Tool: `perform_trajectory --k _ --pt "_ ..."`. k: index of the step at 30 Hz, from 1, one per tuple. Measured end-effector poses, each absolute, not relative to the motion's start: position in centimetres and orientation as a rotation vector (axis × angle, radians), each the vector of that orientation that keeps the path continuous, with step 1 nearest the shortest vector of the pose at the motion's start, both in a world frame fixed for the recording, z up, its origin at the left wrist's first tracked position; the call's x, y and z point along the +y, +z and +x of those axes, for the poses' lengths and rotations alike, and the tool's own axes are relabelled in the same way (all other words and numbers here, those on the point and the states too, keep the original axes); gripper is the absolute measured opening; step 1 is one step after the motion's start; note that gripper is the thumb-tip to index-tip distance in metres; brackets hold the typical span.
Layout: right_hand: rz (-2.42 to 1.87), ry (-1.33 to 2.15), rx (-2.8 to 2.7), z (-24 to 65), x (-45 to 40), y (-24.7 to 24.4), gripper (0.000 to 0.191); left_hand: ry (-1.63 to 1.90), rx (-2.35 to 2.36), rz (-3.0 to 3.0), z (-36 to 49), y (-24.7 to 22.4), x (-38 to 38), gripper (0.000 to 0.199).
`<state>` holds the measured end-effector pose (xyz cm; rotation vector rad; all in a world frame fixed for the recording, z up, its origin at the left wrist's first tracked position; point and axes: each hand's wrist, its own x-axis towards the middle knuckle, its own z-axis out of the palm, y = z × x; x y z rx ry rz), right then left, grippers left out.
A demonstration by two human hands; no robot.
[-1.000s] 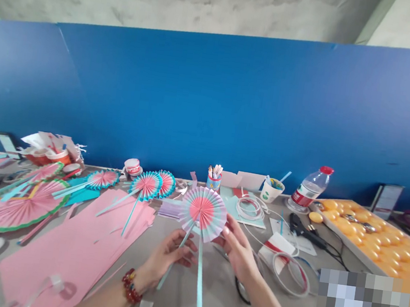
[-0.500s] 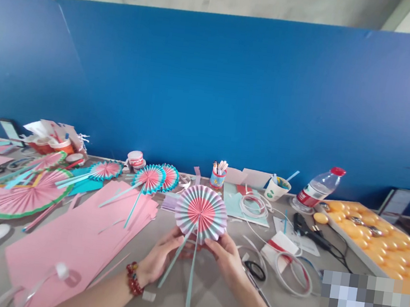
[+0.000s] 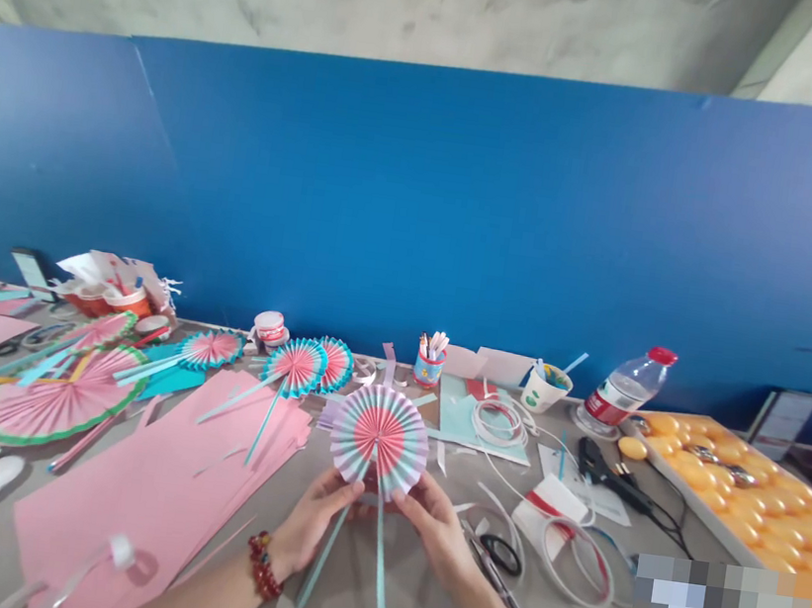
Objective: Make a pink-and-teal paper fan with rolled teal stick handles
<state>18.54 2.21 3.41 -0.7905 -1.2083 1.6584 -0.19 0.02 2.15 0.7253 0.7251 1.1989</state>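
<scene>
A round pleated paper fan [image 3: 380,432], pink in the centre with mint and lilac towards the rim, stands upright between my hands above the table. Two narrow mint strips hang from its middle, spread apart like handles. My left hand [image 3: 312,519], with a red bead bracelet at the wrist, pinches the fan's lower left edge by thumb and fingers. On the lower right edge my right hand [image 3: 437,530] has a similar grip. The fingertips behind the paper are partly hidden. Beside my left arm lie sheets of pink paper [image 3: 150,480].
More pleated fans [image 3: 294,367] lie to the left, one large with a green rim [image 3: 69,394]. A pen cup [image 3: 430,365], paper cup [image 3: 545,390] and bottle [image 3: 623,392] line the back. Coiled white strips [image 3: 500,422], a black-handled corded tool [image 3: 612,476] and a tray of orange balls [image 3: 748,489] are rightward.
The view has tilted slightly upward, so the table sits lower. The fan has shifted a little left and its strips are spread wider. Both hands keep their grip.
</scene>
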Motion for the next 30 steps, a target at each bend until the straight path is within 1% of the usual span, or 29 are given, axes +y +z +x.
perform_trajectory --k 4,10,13,17,19,22,26,28,30 --pt "-0.758 1.618 -1.232 19.0 2.7 2.9 0.052 1.203 0.749 0.747 -0.4 1.9 0.0 0.036" --pt "-0.888 1.527 -0.961 20.5 4.0 2.1 0.054 1.166 0.788 0.796 -0.9 1.8 0.1 0.037" --pt "-0.911 1.513 -0.939 20.8 4.3 2.7 0.05 1.128 0.798 0.885 -1.0 2.0 -0.1 0.038" --pt "-0.923 1.513 -1.015 20.8 3.9 4.6 0.039 1.004 0.729 1.071 -1.7 2.7 0.0 0.043" --pt "-0.92 1.495 -1.052 20.9 3.9 5.5 0.034 0.984 0.727 1.103 -2.5 3.8 0.5 0.048" --pt "-0.922 1.464 -1.088 21.3 4.3 6.6 0.03 1.083 0.789 1.094 -3.7 6.7 2.0 0.049" --pt "-0.911 1.444 -1.131 21.1 5.8 7.8 0.031 1.164 0.905 1.268 -3.7 11.1 4.5 0.034" --pt "-0.914 1.424 -1.141 20.6 6.4 8.5 0.032 1.153 0.934 1.307 -2.9 12.4 5.5 0.028" --pt "-0.93 1.364 -1.1 20.0 6.9 9.3 0.032 1.196 0.939 1.316 -2.0 12.8 6.2 0.026"
